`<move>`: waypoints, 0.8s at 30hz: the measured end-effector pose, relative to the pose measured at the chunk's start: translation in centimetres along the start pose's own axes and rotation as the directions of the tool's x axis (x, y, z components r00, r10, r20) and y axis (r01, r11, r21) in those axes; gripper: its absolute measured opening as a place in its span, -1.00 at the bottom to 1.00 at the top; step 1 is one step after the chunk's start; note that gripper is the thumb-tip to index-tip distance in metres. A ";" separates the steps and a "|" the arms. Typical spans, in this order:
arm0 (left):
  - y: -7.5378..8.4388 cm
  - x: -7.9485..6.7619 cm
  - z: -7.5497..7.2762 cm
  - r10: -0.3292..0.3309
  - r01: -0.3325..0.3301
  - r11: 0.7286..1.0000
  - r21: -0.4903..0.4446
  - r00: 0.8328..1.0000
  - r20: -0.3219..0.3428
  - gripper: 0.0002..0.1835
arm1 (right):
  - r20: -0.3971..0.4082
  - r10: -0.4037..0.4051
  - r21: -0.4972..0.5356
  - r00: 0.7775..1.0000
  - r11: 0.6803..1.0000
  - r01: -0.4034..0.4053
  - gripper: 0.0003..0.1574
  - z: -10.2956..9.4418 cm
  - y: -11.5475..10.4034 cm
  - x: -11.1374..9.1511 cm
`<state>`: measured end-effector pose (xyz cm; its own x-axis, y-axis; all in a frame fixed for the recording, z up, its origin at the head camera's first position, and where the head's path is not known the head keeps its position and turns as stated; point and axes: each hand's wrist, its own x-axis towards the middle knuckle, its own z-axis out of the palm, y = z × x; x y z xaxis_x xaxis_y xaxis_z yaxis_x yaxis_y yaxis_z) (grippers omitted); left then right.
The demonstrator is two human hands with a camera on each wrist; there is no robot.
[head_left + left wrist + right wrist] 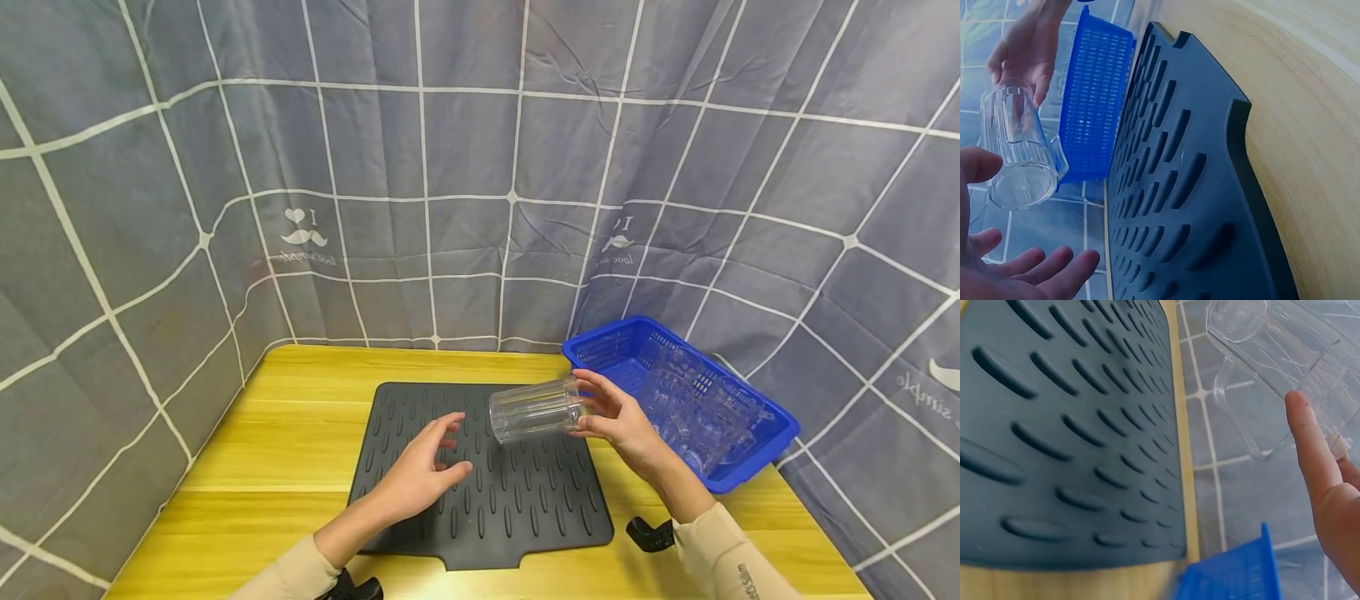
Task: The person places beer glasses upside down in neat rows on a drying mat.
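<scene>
My right hand [628, 433] grips a clear mug [532, 411] by its rim end, with the thumb and fingers round it. The mug is tilted nearly onto its side above a dark grey ridged mat [483, 521], its base towards my left hand [412, 477]. A handle [1227, 403] shows along the mug's side in the right wrist view. My left hand is empty over the mat, its fingers spread and the thumb apart. In the left wrist view, the left fingers [1063, 272] stay clear of the mug.
To the right, a blue plastic basket [750, 479] holds several clear glass vessels [693, 408]. The mat lies on a yellow wood-grain table [247, 467]. A grey curtain [465, 158] with white grid lines encloses the table's back and sides.
</scene>
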<state>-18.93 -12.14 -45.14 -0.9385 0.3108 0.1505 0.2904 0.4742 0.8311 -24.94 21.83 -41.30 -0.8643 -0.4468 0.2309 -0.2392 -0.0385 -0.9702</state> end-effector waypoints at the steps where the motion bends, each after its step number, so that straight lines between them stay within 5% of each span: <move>1: 0.1 0.0 0.1 0.000 0.000 1.000 -0.006 1.000 -0.005 -0.25 | -0.003 0.005 0.007 1.000 1.000 -0.005 -0.09 0.2 0.2 -0.2; 15: 0.5 0.6 0.7 0.022 -0.026 0.996 -0.091 0.999 -0.038 -0.19 | 0.014 -0.006 0.051 1.000 0.999 0.006 -0.12 2.6 1.9 -1.6; 24: 0.6 0.6 1.1 0.007 -0.007 0.991 -0.131 1.000 -0.006 -0.18 | 0.023 -0.006 0.181 1.000 0.983 0.001 -0.10 3.6 2.9 -1.8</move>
<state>-19.15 -10.77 -45.18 -0.9377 0.3089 0.1592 0.2703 0.3603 0.8928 -22.42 19.28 -44.76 -0.8524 -0.4674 0.2345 -0.1561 -0.2007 -0.9672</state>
